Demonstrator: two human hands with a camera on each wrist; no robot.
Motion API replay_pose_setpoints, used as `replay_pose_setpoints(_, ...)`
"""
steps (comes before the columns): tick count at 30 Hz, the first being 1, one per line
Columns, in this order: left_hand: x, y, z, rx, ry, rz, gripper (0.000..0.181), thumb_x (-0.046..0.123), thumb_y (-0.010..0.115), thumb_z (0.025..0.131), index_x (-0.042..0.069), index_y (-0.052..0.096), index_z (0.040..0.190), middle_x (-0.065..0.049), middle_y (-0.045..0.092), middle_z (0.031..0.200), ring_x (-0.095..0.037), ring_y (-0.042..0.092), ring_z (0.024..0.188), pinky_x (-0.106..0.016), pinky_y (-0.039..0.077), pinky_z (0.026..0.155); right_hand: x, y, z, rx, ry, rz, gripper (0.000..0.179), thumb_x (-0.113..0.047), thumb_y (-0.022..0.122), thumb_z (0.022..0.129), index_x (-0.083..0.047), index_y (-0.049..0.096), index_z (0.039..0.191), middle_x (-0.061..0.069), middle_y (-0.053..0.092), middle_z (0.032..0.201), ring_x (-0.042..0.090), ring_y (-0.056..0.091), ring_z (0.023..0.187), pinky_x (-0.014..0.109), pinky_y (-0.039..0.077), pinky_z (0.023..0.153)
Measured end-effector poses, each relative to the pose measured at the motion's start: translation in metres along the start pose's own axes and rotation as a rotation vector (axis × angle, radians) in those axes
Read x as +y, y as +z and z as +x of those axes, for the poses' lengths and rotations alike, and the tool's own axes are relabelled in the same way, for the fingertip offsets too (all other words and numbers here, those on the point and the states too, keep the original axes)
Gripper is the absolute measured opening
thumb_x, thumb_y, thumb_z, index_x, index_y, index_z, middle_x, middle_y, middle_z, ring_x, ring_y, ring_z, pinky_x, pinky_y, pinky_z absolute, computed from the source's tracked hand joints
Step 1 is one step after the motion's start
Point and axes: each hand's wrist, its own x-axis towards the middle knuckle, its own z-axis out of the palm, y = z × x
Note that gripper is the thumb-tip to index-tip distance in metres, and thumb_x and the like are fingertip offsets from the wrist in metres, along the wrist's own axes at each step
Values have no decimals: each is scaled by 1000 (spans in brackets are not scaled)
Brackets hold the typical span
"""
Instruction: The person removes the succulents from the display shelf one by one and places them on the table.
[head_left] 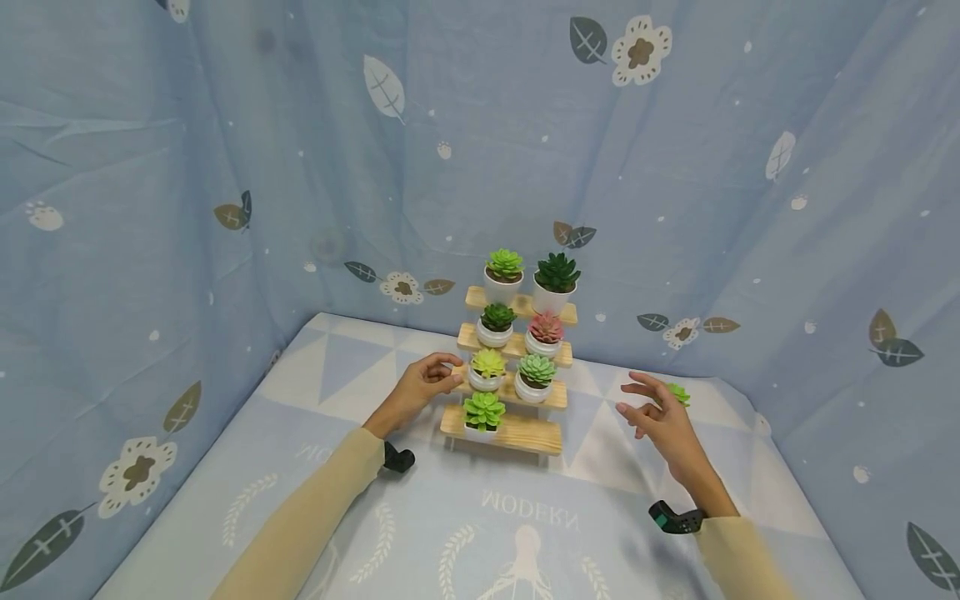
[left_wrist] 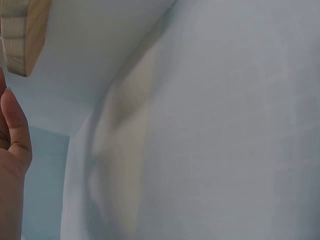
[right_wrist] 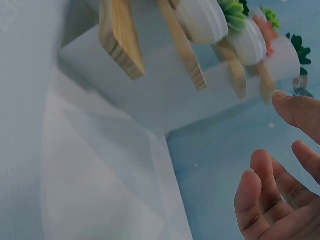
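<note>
A tiered wooden plant stand (head_left: 528,433) holds several small potted succulents. My left hand (head_left: 420,387) is beside the left end of its third step down, close to a yellow-green succulent (head_left: 487,363) in a white pot. In the left wrist view the thumb (left_wrist: 15,120) shows below a plank end (left_wrist: 25,40); the other fingers are mostly cut off, and contact cannot be told. On the bottom step's left side sits a bright green succulent (head_left: 483,410). My right hand (head_left: 663,421) hovers right of the stand, fingers loosely bent and apart, holding nothing.
Another bright green succulent (head_left: 679,394) is partly hidden behind the right hand. A patterned cloth (head_left: 420,517) covers the table, and blue floral curtains (head_left: 480,167) surround it at the back and sides. The top step carries a dark green succulent (head_left: 557,273).
</note>
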Motion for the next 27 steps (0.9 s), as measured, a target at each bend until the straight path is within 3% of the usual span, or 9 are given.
replay_pose_setpoints(6, 1, 1, -1, -1, 3, -14, 39, 25, 71, 100, 12, 62, 135, -12, 65, 101, -60, 51, 100, -70, 47, 91, -9, 14, -2, -23, -5, -19, 70, -24, 74, 98, -18, 37, 157, 15, 49, 148, 19, 60, 83, 31, 56, 62)
replay_pose_setpoints(15, 1, 0, 1, -1, -1, -1, 40, 25, 71, 100, 9, 61, 135, -18, 64, 105, -54, 55, 100, -70, 47, 93, -16, 34, -4, -76, -60, -48, 65, -27, 77, 96, -21, 45, 152, 16, 53, 143, 27, 62, 83, 36, 56, 61)
replay_pose_setpoints(21, -1, -1, 1, -5, -1, -6, 39, 27, 72, 100, 12, 61, 135, -15, 65, 103, -58, 53, 101, -69, 48, 93, -17, 44, -7, -113, -101, -49, 62, -26, 77, 96, -25, 47, 151, 14, 55, 140, 35, 62, 86, 40, 57, 62)
replay_pose_setpoints(27, -1, -1, -2, -4, 6, 8, 40, 25, 71, 101, 10, 60, 136, -12, 66, 102, -56, 54, 100, -67, 49, 92, -18, 56, -10, -171, -141, -30, 58, -25, 76, 97, -25, 49, 149, 12, 56, 137, 37, 62, 84, 36, 55, 60)
